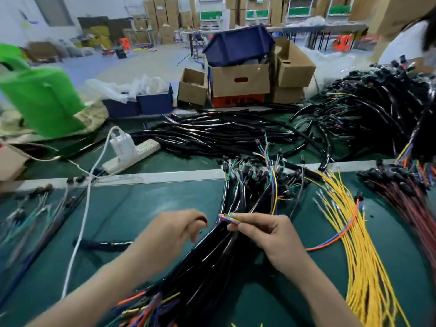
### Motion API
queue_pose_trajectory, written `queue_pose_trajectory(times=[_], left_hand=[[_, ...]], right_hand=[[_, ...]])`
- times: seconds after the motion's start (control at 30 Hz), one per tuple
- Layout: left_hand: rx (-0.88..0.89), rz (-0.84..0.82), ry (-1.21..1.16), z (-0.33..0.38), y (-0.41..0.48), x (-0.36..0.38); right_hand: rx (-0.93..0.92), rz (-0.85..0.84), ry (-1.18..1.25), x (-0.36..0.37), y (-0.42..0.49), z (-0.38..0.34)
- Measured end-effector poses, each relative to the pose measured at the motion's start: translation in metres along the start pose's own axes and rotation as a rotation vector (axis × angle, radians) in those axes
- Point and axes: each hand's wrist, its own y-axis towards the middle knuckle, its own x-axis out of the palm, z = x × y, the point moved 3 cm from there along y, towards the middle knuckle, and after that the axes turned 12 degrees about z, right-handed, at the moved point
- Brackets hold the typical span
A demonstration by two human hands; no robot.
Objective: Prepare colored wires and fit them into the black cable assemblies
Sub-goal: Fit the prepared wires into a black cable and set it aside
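Across a green table (141,208), work is judged far from finished: a bunch of colored wires (227,218) is pinched by the right hand (271,237) over the black cable assemblies (212,256), the left hand (169,234) is held loosely curled and empty, and many yellow wires (354,232) lie unfitted.

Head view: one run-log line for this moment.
right hand: pinches colored wires | left hand: curled, grip unclear | black cable bundle: between hands | yellow wires: at right

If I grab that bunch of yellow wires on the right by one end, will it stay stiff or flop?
Probably floppy: the yellow wires are thin and curve loosely across the green mat. Likely light, but the strands lie fanned out, so some may slip free. Their metal tips could snag.
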Motion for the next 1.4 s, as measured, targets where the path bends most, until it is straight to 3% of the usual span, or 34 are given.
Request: queue_pose_trajectory(times=[0.13,0.7,0.93,1.17,1.4], left_hand=[[-0.090,0.005,-0.073,-0.007,-0.021,0.024],[-0.027,0.115,-0.116,0.022,-0.021,0.023],[-0.034,0.032,-0.054,0.025,-0.018,0.021],[0.018,-0.165,0.123,0.024,-0.018,0.021],[-0.031,-0.116,-0.002,0.028,-0.014,0.023]], right_hand=[[-0.005,-0.028,-0.032,0.004,-0.004,-0.005],[-0.023,0.013,-0.100,0.006,-0.008,-0.009],[-0.035,0.023,-0.224,0.001,-0.009,-0.008],[-0.063,0.012,-0.293,0.003,-0.011,-0.006],[-0.050,-0.055,-0.170,0.004,-0.010,-0.009]])
